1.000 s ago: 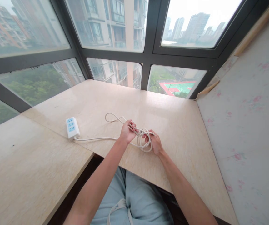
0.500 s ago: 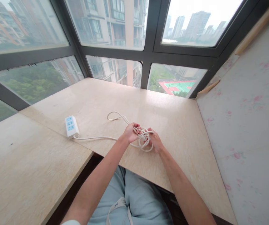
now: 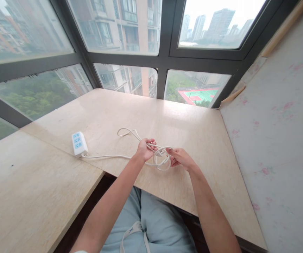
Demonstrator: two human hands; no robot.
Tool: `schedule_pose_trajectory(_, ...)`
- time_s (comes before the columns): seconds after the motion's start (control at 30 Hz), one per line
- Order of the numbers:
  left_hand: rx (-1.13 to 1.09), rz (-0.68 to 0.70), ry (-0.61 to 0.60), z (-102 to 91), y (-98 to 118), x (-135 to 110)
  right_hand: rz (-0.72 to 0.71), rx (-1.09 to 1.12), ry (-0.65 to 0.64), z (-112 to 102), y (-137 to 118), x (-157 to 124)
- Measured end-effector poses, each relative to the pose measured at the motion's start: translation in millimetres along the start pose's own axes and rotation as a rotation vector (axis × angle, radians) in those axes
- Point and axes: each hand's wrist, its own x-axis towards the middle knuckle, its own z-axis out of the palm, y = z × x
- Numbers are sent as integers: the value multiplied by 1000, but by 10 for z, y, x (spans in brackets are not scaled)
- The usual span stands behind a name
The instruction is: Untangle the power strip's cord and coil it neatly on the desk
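A white power strip (image 3: 77,143) with blue sockets lies on the beige stone sill (image 3: 193,140) at the left. Its white cable (image 3: 109,156) runs right to a bundle of loops (image 3: 162,160) between my hands. My left hand (image 3: 144,149) is closed around the cable at the left side of the loops. My right hand (image 3: 180,157) pinches the loops from the right. A further loop of cable (image 3: 126,132) lies on the sill just beyond my left hand.
Dark-framed windows (image 3: 164,59) close off the far edge and left side of the sill. A floral mattress or board (image 3: 280,133) rises along the right. A second stone slab (image 3: 21,196) adjoins at the left. My knees in light blue trousers (image 3: 146,225) are under the sill's front edge.
My right hand has shifted a little right and turned, now pinching the loops from the side. The left hand keeps its hold on the cable. The power strip has not moved.
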Motion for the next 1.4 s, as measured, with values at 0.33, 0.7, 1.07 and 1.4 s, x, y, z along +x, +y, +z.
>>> schedule_pose_trajectory(0.33,-77,11,0,-1,66,-8,-96,377,-156,-93,8,49)
schedule_pose_trajectory(0.7,-161,77,-32,-39,55,35,-271,377,191,190,-29,86)
schedule_pose_trajectory(1.07,-153,55,-62,-7,40,52,-297,165,275,194,-23,106)
schedule_pose_trajectory(1.4,-180,42,-57,36,-62,21,-427,-2,186,221,21,139)
